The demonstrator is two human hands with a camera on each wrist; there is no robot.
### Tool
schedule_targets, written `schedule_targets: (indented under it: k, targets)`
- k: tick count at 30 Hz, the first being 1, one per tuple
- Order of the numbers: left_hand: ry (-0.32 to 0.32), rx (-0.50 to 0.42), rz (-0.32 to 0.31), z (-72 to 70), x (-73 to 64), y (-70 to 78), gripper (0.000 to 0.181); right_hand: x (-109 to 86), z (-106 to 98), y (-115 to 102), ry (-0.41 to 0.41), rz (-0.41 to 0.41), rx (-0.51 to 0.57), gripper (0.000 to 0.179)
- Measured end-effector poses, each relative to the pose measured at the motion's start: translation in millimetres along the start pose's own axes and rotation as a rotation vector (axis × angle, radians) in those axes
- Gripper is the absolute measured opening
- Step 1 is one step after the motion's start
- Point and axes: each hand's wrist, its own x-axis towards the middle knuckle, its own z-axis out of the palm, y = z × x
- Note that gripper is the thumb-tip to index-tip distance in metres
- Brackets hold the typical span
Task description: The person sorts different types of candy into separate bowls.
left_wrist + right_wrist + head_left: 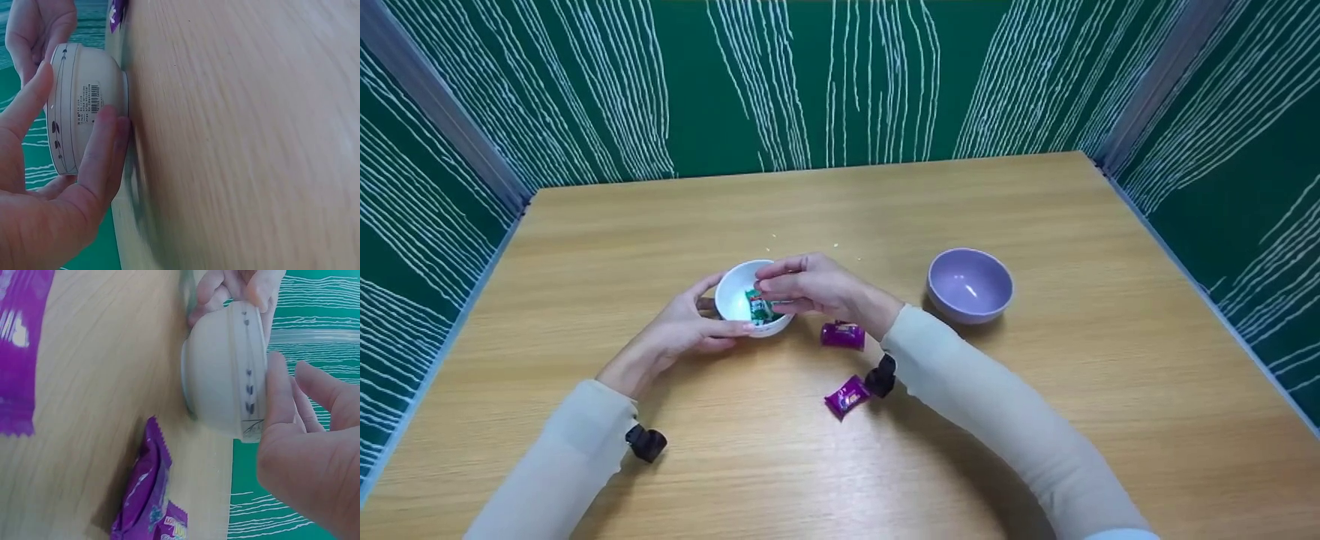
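Observation:
A white bowl [730,297] stands on the table with green-wrapped packets [759,307] inside. My left hand [684,324] grips the bowl's left side, thumb at the near rim. In the left wrist view its fingers lie along the bowl's outer wall [84,70], over a barcode label. Above the bowl's right rim hovers my right hand [819,286], its fingers loosely bent over the opening. The right wrist view shows the thumb and fingers apart, with nothing visible held. Two purple-wrapped packets [842,335] [140,492] lie on the table near the right wrist.
To the right stands a lilac bowl [970,285] with nothing seen inside. Small white bits [835,245] are scattered beyond the white bowl. Green panels with white streaks [840,82] border the wooden table [750,465] at the back and sides.

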Motion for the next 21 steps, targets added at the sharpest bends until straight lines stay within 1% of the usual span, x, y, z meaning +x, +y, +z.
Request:
schedule_targets:
  k: [4, 8, 10, 14, 17, 19, 21]
  targets:
    - [-0.028, -0.011, -0.034, -0.6, -5.6, 3.4, 0.112, -9.0, -2.5, -3.4, -0.069, -0.045, -0.05, 0.044]
    - [-0.086, 0.016, -0.075, -2.9, -17.4, 6.8, 0.109, -23.9, -9.1, -13.5, -0.129, -0.095, -0.175, 0.045]
    - [-0.133, 0.034, -0.086, -3.4, -24.1, 7.2, 0.104, -34.1, -15.4, -20.3, -0.136, -0.131, -0.258, 0.047]
    - [-0.223, 0.081, -0.113, -0.9, -36.6, 6.9, 0.09, -58.1, -36.1, -33.4, -0.114, -0.193, -0.404, 0.053]
    - [-0.277, 0.13, -0.125, 5.9, -44.1, 7.4, 0.083, -78.2, -55.5, -40.6, -0.082, -0.236, -0.509, 0.057]
    - [-0.311, 0.153, -0.118, 12.3, -47.7, 9.6, 0.079, -91.1, -68.6, -43.7, -0.054, -0.258, -0.567, 0.059]
    - [-0.344, 0.16, -0.097, 21.3, -49.9, 12.6, 0.075, -104.7, -83.2, -44.6, -0.01, -0.275, -0.624, 0.062]
